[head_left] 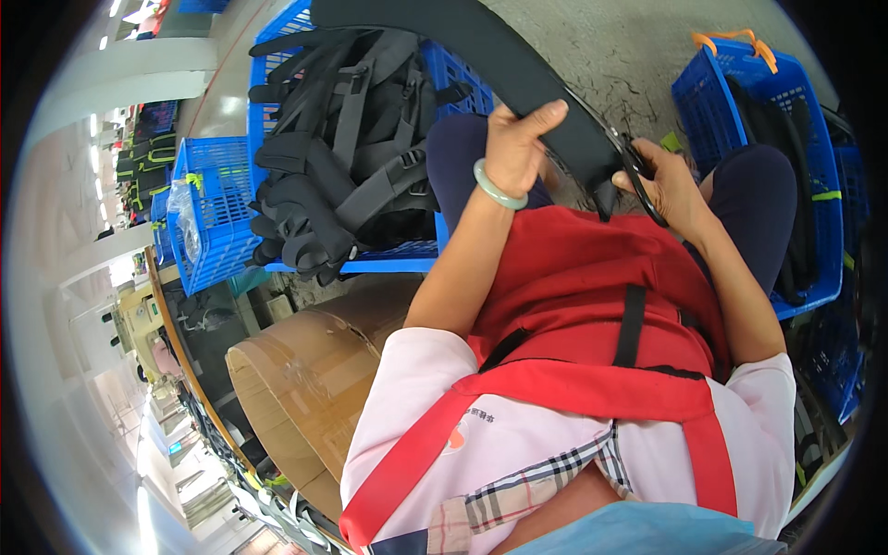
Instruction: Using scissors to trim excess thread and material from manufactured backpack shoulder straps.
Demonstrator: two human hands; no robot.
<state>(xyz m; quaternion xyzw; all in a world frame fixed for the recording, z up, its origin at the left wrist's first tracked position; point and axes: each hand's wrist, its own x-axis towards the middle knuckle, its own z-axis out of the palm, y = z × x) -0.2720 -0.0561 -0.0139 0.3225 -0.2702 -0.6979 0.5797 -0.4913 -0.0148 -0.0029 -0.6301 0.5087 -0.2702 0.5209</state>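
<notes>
A long black padded strap curves from the upper left down to a spot above my lap. My left hand grips its near edge, thumb on top and fingers underneath; a pale green bangle circles that wrist. In my right hand is a pair of scissors with black handles, the fingers through the loops. The blades lie along the strap's right edge near its lower end; whether they are cutting into it I cannot tell. A red apron covers my lap just below both hands.
A blue crate heaped with black straps stands left of my knees. Another blue crate, holding black pieces, is on the right. A cardboard box sits at lower left, near a smaller blue crate. Dark scraps litter the floor.
</notes>
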